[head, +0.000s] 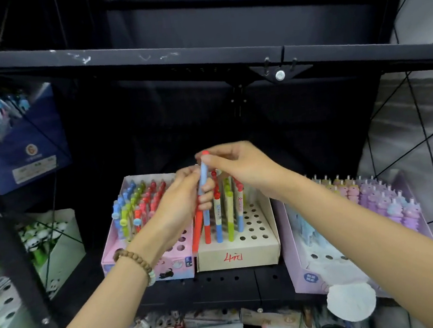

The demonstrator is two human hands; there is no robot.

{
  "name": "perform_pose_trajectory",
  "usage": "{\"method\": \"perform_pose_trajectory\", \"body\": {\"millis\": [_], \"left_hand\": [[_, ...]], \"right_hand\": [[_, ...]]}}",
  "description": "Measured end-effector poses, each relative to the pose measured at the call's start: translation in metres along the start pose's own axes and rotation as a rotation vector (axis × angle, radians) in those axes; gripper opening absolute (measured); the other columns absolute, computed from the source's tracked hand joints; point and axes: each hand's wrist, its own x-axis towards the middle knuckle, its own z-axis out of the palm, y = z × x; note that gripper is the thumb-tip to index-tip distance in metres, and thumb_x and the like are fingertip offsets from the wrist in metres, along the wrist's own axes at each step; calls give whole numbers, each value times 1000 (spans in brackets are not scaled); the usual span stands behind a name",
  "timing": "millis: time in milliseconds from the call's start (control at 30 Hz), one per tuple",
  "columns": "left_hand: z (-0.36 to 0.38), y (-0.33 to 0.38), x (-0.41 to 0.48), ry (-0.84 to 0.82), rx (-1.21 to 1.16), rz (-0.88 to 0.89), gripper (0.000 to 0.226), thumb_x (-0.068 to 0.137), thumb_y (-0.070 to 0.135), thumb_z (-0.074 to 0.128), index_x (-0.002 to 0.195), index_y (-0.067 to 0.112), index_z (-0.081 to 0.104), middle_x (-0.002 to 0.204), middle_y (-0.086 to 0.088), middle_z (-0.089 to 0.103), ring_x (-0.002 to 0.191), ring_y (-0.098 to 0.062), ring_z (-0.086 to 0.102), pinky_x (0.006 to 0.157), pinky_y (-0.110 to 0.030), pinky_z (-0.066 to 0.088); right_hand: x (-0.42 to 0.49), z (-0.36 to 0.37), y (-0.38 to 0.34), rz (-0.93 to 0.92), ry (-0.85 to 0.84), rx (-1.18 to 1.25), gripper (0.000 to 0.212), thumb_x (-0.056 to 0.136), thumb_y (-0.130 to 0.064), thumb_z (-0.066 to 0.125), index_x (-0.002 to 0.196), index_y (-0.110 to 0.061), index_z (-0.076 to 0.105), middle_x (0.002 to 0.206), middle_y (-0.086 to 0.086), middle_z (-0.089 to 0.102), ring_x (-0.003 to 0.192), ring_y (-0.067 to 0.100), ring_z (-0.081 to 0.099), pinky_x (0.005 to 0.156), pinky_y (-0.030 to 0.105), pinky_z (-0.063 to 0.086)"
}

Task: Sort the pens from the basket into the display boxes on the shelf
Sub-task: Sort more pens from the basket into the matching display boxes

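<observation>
My left hand (181, 199) grips a small bunch of pens, among them a red pen (197, 226) and a blue pen with a red lower end (204, 191), over the beige display box (239, 257) with its holed top. My right hand (239, 167) pinches the blue pen's red cap end from above. Several pens (229, 210) stand upright in the beige box's holes. The pink display box (177, 265) to the left holds rows of colourful pens (137, 200). No basket is in view.
A lilac display box (311, 276) of purple figure pens stands at the right, a panda pen box (57, 248) at the left, a blue box (26, 145) further up. A black shelf edge (199, 51) runs overhead. More boxes lie on the shelf below.
</observation>
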Motion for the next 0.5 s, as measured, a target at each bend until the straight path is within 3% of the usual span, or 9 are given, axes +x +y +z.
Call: {"method": "perform_pose_trajectory", "body": {"millis": [67, 167, 233, 300, 400, 500], "left_hand": [[6, -1, -3, -16, -45, 0, 12, 103, 17, 27, 103, 10, 37, 62, 3, 52, 51, -8, 42, 49, -18, 37], [4, -6, -3, 57, 305, 81, 20, 101, 34, 37, 114, 24, 49, 99, 9, 68, 86, -5, 64, 76, -16, 48], [1, -9, -3, 38, 514, 193, 22, 98, 38, 42, 115, 35, 54, 114, 17, 63, 104, 7, 58, 82, -8, 45], [4, -13, -4, -11, 630, 283, 22, 95, 36, 48, 114, 40, 58, 116, 22, 61, 110, 8, 54, 89, -8, 42], [6, -24, -2, -7, 838, 352, 23, 90, 42, 52, 110, 54, 53, 119, 33, 54, 121, 10, 43, 100, -13, 31], [-1, -31, -2, 58, 972, 377, 28, 88, 43, 53, 115, 51, 50, 123, 30, 41, 127, 7, 29, 107, -23, 21]], "right_hand": [[-5, -1, -2, 24, 10, 66, 20, 93, -23, 58, 107, -15, 70, 101, -3, 72, 92, 0, 66, 82, 8, 49], [-12, -26, 1, 72, 177, 204, 14, 94, -22, 56, 97, -18, 69, 94, 0, 74, 88, 8, 70, 79, 20, 55], [-19, -51, 6, 86, 321, 268, 12, 95, -20, 55, 93, -18, 67, 87, -1, 73, 79, 8, 71, 68, 17, 55], [-26, -70, 16, 93, 404, 248, 10, 94, -18, 56, 92, -17, 66, 84, -2, 73, 74, 7, 71, 65, 15, 54], [-31, -68, 33, 127, 383, 175, 8, 93, -15, 59, 90, -16, 67, 82, -1, 72, 69, 6, 70, 64, 14, 54], [-29, -51, 48, 114, 319, 170, 8, 92, -10, 59, 89, -13, 66, 80, 2, 70, 63, 3, 68, 59, 12, 52]]}}
